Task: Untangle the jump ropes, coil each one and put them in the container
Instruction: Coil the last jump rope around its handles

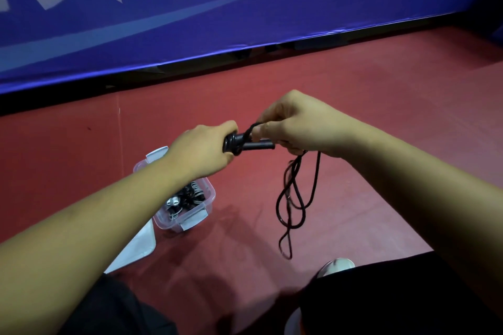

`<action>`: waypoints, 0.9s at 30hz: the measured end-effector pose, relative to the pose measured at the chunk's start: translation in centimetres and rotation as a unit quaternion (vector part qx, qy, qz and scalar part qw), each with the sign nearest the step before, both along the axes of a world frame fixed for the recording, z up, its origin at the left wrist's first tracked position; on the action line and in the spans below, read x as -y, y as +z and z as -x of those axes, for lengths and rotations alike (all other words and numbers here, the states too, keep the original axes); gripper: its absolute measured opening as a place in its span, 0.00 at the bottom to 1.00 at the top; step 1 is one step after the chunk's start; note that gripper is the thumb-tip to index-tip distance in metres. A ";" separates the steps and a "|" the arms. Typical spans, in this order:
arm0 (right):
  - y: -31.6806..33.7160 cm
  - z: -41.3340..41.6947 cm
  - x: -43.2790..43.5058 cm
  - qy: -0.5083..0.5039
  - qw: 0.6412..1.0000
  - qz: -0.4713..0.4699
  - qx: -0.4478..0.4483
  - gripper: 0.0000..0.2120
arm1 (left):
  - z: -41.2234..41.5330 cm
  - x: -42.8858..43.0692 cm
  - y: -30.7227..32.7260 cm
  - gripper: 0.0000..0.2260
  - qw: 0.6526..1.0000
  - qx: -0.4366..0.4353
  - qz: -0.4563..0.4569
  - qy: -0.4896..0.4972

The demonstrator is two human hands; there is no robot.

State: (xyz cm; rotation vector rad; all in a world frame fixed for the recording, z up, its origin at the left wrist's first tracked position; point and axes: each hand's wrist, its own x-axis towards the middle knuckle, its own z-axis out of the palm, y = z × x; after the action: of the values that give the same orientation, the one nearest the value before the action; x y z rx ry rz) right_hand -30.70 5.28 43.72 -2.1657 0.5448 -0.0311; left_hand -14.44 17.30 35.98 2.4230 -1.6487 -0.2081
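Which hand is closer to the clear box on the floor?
Left. The left hand grips the handles just over the box; the right hand pinches the rope farther to the right.

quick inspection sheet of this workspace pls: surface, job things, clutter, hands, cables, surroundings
surface: red floor
job's things: black jump rope held in the air, some turns wound round its handles, loose loops hanging below; clear container on the floor with more ropes inside, detail unclear
clutter: white lid lying beside the container
hands: left hand grips the wound end of the handles; right hand pinches the cord just above them
cables: nothing seen
surroundings: blue banner with white lettering behind; shoe at the bottom edge
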 end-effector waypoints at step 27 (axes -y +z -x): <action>-3.1 -0.6 3.8 -0.038 0.997 -0.044 0.059 0.27 | 0.3 0.0 3.5 0.20 0.810 -0.489 0.323 -0.024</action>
State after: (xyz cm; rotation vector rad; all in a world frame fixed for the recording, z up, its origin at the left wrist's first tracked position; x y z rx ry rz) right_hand -30.09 1.51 40.60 -2.0432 0.5505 -0.1719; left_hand -14.78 17.29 39.50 1.3429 -1.0224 -0.6444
